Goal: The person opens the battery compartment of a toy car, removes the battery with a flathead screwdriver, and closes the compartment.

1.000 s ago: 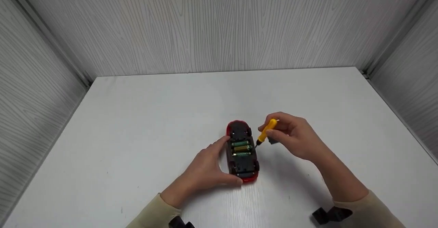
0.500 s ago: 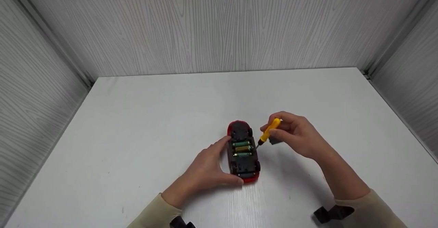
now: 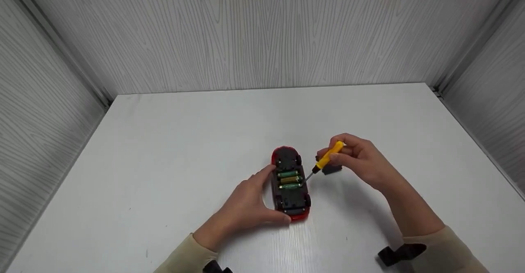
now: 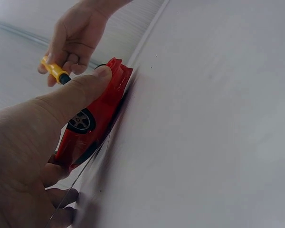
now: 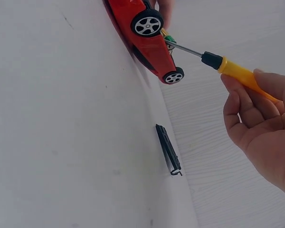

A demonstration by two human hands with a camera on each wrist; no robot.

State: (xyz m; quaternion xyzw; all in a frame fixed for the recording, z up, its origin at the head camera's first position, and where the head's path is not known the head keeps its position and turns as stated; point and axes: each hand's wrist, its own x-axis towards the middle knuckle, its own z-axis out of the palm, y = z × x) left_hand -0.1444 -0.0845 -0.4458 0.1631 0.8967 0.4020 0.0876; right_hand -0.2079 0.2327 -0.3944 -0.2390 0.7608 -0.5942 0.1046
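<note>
A red toy car (image 3: 294, 201) lies wheels-up on the white table, its black underside facing me. Three batteries (image 3: 290, 180) show in its uncovered compartment. My left hand (image 3: 244, 205) holds the car from the left, thumb at the near end and fingers along the side. Between thumb and fingers, my right hand (image 3: 363, 166) pinches a yellow-handled screwdriver (image 3: 329, 157). The metal shaft slants down to the right end of the nearest battery; in the right wrist view, the tip disappears behind the car's wheel (image 5: 147, 23). Whether it touches the battery I cannot tell.
A small black battery cover (image 5: 168, 149) lies on the table right of the car, partly behind the right hand in the head view. Pale wood-grain panels (image 3: 254, 35) stand at the back and both sides of the white table (image 3: 184, 142).
My right hand has moved slightly right, and the screwdriver leans lower, its tip shifting towards the nearest battery. More of the black cover shows. The left hand and car stay nearly still.
</note>
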